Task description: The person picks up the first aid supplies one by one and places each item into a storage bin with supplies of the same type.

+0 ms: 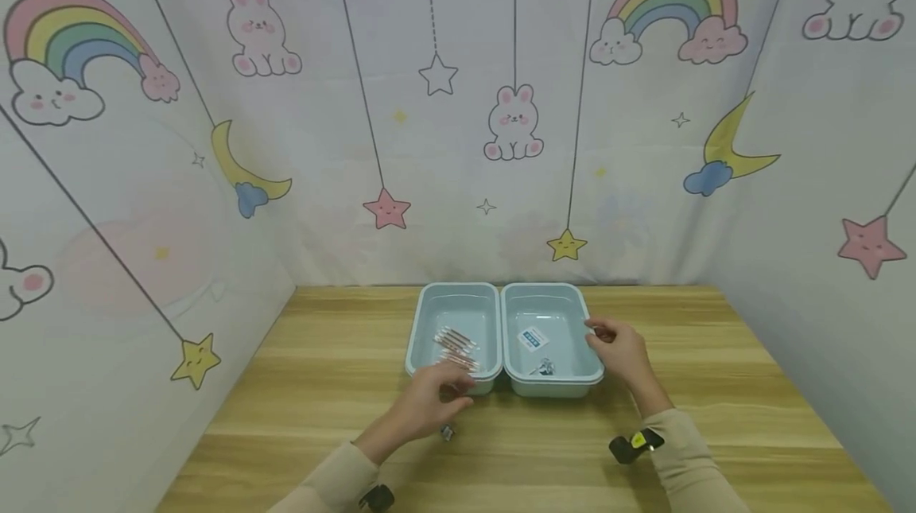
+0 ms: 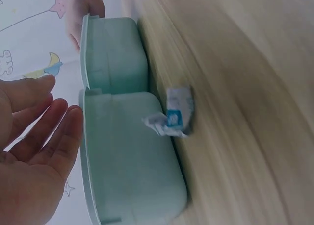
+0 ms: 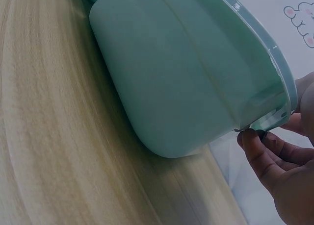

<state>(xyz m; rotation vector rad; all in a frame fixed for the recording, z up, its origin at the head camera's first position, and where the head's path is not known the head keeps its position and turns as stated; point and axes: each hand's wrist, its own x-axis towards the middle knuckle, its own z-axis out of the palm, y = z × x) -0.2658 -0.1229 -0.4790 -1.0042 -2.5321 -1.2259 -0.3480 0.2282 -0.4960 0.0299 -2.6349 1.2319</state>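
Observation:
My left hand [image 1: 434, 402] hovers at the front rim of the left light-blue basin [image 1: 417, 330], its fingers loosely bent with nothing between them. Below it is a small crumpled silver-and-blue wrapper [image 2: 179, 112], close to the basin's front wall. Several thin brown sticks [image 1: 456, 340] with white ends, like cotton swabs, lie in the left basin. At the far right, my right hand [image 1: 621, 350] grips the side rim of the right basin [image 3: 186, 78], fingertips tucked under the edge. Inside that basin are a flat white-and-blue packet [image 1: 533, 338] and a crumpled wrapper [image 1: 546, 367].
Both basins stand side by side on a wood-grain table [image 1: 343, 362], near its back edge. A fabric backdrop [image 1: 458, 179] with printed rabbits, stars and rainbows hangs behind and along both sides. A dark wrist camera [image 1: 635, 445] sits on the right sleeve.

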